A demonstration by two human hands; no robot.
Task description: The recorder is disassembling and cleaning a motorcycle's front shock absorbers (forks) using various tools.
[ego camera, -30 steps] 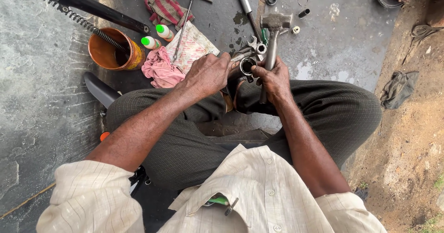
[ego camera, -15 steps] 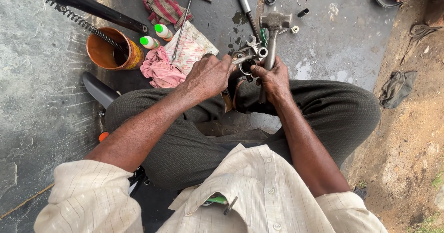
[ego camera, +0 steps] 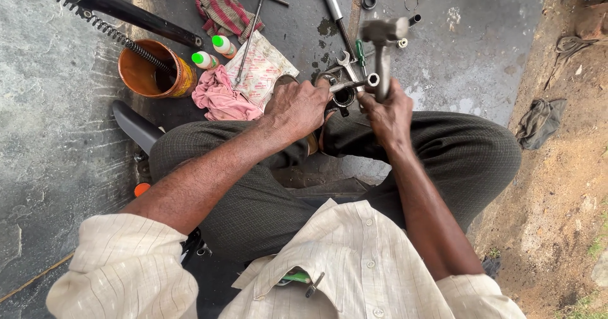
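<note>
I squat over a dark round metal part (ego camera: 344, 96) held between my feet. My left hand (ego camera: 299, 107) grips a short metal rod with a ringed end (ego camera: 354, 83), laid across the top of that part. My right hand (ego camera: 387, 113) is closed around the handle of a steel hammer (ego camera: 382, 47), whose head is raised above the part. A spanner (ego camera: 346, 62) and a green-handled screwdriver (ego camera: 360, 52) lie on the ground just beyond.
An orange bucket (ego camera: 152, 71) holding a long coil spring (ego camera: 114, 33) stands at far left beside a black tube (ego camera: 120, 7). Two green-capped bottles (ego camera: 214, 52), pink cloth (ego camera: 218, 96), a striped rag (ego camera: 223, 10), a T-handle wrench (ego camera: 252, 21) and loose rings (ego camera: 368, 1) lie beyond. Dirt lies to the right.
My right hand has lifted the hammer, so its head now stands higher above the part. My left hand stays on the rod.
</note>
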